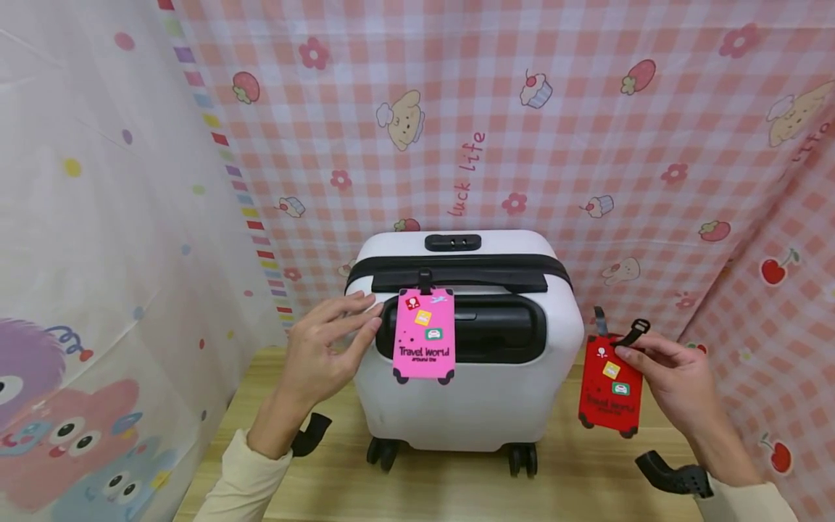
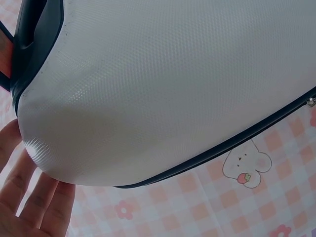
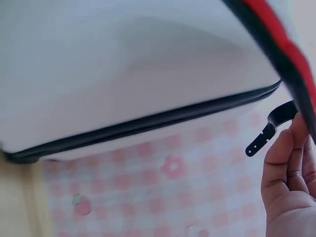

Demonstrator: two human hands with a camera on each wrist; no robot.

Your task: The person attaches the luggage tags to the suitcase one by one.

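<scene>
While the white spinner suitcase [image 1: 457, 409] stands upright on the wooden surface [image 1: 313, 478] in the head view, the left hand [image 1: 333, 348] is at its nine o'clock, fingers extended and a little apart, holding nothing. Toward three o'clock from those fingertips, a pink luggage tag [image 1: 424, 337] hangs by its strap from the black carry handle [image 1: 483, 280]. A combination lock [image 1: 453, 243] sits at the suitcase's twelve o'clock. Toward its four o'clock, the right hand [image 1: 678, 377] has thumb and fingers together on a red luggage tag [image 1: 609, 388] — pinched near its upper corner, just beside the shell. Its black strap [image 1: 633, 333] points to two o'clock, buckle outermost.

From the left wrist, that hand's parted fingers lie at eight o'clock, by the suitcase's rounded corner; whether they press it, I cannot tell. Black zipper trim [image 2: 212, 154] runs from six o'clock to three.

From the right wrist, thumb and fingers clamp the strap at three o'clock — its holed end points to eight. The tag's edge shows blurred between one and three o'clock.
</scene>
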